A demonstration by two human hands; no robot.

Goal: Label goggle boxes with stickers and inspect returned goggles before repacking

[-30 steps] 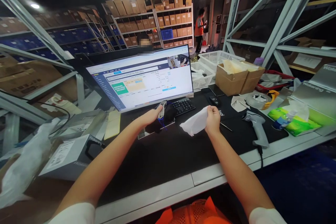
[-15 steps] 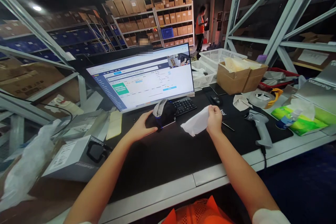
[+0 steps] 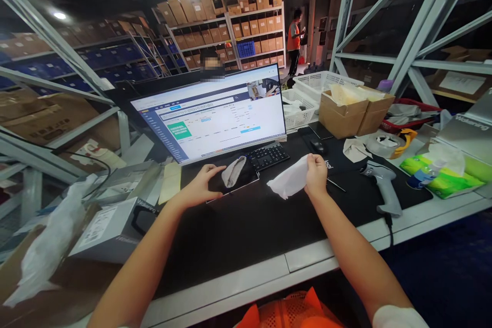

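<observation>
My left hand (image 3: 200, 187) is open over the desk, thumb and fingers spread apart. Just to its right, a grey fuzzy-looking piece (image 3: 234, 171) lies by the monitor's foot, with a dark part around it that blends into the mat. No contact shows between the hand and it. My right hand (image 3: 315, 174) is closed on one end of a limp white cloth (image 3: 288, 177), whose other end hangs leftward above the black desk mat (image 3: 238, 230). Behind both hands are a monitor (image 3: 211, 118) and a black keyboard (image 3: 269, 156).
A barcode scanner (image 3: 382, 187), tape roll (image 3: 382, 143), tissue pack (image 3: 442, 177) and small bottle (image 3: 425, 174) lie right. Cardboard boxes (image 3: 342, 115) and white baskets (image 3: 325, 79) stand behind. A grey box (image 3: 111, 230) is left. Two people are farther back, one in an orange vest (image 3: 294, 36).
My left hand has let go of the dark piece with grey lining and drawn slightly left, its fingers now apart. The piece lies lower. My right hand still holds the white cloth.
</observation>
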